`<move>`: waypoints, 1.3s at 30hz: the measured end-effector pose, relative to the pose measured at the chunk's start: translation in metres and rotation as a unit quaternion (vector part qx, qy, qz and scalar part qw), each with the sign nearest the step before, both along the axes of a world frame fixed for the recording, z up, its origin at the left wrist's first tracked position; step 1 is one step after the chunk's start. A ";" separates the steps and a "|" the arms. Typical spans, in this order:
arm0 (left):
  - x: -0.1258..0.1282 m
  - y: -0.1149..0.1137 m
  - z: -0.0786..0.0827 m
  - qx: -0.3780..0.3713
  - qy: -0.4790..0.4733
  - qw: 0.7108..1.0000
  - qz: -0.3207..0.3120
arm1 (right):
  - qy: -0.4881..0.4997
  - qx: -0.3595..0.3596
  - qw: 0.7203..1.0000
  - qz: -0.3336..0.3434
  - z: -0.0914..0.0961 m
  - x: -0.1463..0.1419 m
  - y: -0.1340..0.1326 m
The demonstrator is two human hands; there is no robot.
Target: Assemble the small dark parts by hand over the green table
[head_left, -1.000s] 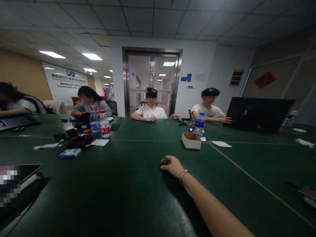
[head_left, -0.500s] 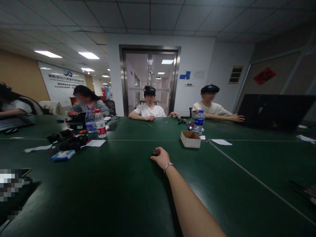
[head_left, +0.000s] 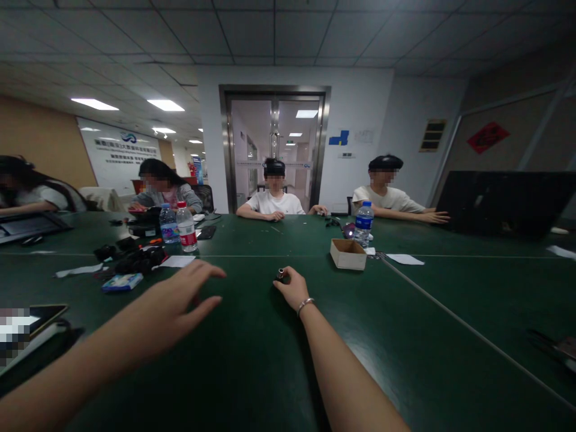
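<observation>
My right hand point(head_left: 292, 289), with a silver bracelet at the wrist, is closed on a small dark object with a shiny metal top point(head_left: 280, 274). The object is held at the green tabletop point(head_left: 243, 360), and its kind is too small to make out. To the left, my left hand point(head_left: 186, 300) hovers over the table with thumb and fingers apart and nothing between them. A gap of bare table lies between my left fingertips and the object.
An open cardboard box point(head_left: 348, 258) stands right of my right hand, with a blue-capped bottle point(head_left: 363, 223) behind it. Two bottles, a blue-and-white packet point(head_left: 122, 282) and black gear point(head_left: 137, 258) lie at the left. Several people sit around the table; a large black monitor point(head_left: 504, 204) is at right.
My left hand has come into view from the lower left, reaching toward the middle. My right hand stays in nearly the same place with the small object.
</observation>
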State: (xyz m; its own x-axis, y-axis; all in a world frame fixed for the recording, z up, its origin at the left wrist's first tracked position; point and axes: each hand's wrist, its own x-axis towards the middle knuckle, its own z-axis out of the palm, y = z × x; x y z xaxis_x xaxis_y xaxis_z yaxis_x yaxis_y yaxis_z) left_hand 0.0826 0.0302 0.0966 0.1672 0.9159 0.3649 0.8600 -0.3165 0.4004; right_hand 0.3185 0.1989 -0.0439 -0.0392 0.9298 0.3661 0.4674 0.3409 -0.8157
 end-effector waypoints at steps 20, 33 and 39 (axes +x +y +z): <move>0.094 0.172 -0.153 0.008 -0.308 0.949 -0.070 | -0.065 0.045 0.997 0.012 -0.005 -0.001 0.010; 0.096 0.165 -0.142 -0.047 -0.344 0.936 -0.065 | -0.049 0.030 0.998 0.029 -0.007 0.004 0.013; 0.095 0.168 -0.144 -0.056 -0.353 0.932 -0.053 | 0.125 -0.097 0.984 0.077 -0.005 0.007 0.014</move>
